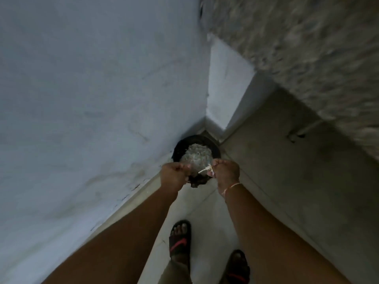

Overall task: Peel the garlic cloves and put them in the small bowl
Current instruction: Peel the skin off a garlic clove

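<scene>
Both my arms reach out over a black bin [176, 149] standing in the corner of the floor. My right hand [226, 172] pinches a pale, stringy piece of garlic skin [205, 171] above the bin. My left hand [174, 177] is curled into a fist just to its left, and its fingers seem to grip the edge of a small dark object [198, 183] hanging between the two hands. What that dark object is cannot be made out. No garlic cloves or small bowl are in view.
The bin holds a heap of greyish waste [195, 156]. A pale blue wall [92, 99] runs along the left and a rough grey ledge [307, 48] along the right. My feet in black and red sandals [180, 240] stand on the light tiled floor [205, 212].
</scene>
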